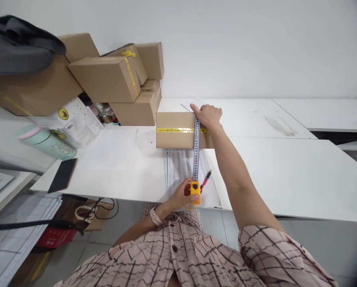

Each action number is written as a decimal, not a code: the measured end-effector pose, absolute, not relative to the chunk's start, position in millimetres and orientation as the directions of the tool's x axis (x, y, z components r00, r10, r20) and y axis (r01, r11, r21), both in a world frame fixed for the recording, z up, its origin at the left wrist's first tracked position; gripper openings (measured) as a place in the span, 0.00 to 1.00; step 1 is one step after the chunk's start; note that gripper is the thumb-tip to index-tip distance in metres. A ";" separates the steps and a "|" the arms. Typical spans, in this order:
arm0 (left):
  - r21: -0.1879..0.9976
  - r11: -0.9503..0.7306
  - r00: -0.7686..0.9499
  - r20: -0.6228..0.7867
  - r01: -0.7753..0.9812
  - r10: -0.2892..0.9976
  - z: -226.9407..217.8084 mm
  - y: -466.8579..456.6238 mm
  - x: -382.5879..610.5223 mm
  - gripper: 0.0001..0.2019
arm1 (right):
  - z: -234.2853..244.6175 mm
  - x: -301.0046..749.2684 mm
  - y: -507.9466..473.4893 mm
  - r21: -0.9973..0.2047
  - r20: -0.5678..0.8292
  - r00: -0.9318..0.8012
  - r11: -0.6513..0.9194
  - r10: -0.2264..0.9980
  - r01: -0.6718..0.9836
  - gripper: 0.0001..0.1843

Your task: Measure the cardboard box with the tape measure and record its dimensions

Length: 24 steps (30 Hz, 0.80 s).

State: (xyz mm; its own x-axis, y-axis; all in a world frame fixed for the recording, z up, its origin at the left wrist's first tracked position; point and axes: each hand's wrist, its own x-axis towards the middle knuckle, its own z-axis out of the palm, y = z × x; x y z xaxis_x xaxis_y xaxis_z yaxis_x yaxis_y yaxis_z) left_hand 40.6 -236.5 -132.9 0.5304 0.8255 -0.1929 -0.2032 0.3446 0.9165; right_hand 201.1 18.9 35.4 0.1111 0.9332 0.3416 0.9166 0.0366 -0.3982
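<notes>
A cardboard box (pixel 175 140) with a strip of yellow printed tape lies on the white table. Close to the table's front edge, my left hand (pixel 178 195) is closed around a yellow tape measure (pixel 195 195). Its metal blade (pixel 196 149) is pulled out away from me and runs across the top of the box. At the box's far edge my right hand (pixel 210 115) grips the blade's end, fingers curled over; the tip itself is hidden. Beneath the blade, in front of the box, lie printed sheets (pixel 178 167) and a red and black pen (pixel 206 180).
Stacked cardboard boxes (pixel 103 79) stand at the back left, a dark grey bag (pixel 20 52) on top. A mint green bottle (pixel 48 143) and a black phone (pixel 62 175) lie on the left. A white wall (pixel 256 48) rises behind the table (pixel 286 175).
</notes>
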 end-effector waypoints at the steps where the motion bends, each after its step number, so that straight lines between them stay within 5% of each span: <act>1: 0.917 0.344 0.529 -0.194 -0.200 0.826 -133.9 -236.1 40.5 0.34 | 35.3 200.8 19.0 -0.398 0.348 0.110 0.041 0.931 0.916 0.45; 8: 0.914 0.328 0.569 -0.143 -0.237 0.810 -134.1 -241.8 31.0 0.37 | 31.0 201.2 17.2 -0.402 0.431 0.086 0.106 0.898 0.910 0.45; 17: 0.942 0.212 0.323 -0.122 -0.260 0.938 -139.3 -263.2 -21.2 0.40 | 7.8 199.8 -11.0 -0.355 0.604 0.103 0.152 0.790 0.922 0.36; 24: 0.986 0.143 0.349 -0.105 -0.085 0.931 -133.9 -269.4 -23.5 0.41 | -47.7 200.1 -91.0 -0.426 0.627 0.135 0.192 0.767 0.884 0.28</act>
State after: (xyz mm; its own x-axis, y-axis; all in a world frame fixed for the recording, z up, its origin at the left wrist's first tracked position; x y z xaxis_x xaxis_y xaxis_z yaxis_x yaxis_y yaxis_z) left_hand -23.5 -269.4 -133.9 0.3486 0.9313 -0.1054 -0.0850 0.1434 0.9860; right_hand 200.1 -91.0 -47.7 0.1353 0.7672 0.6270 0.8841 0.1921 -0.4259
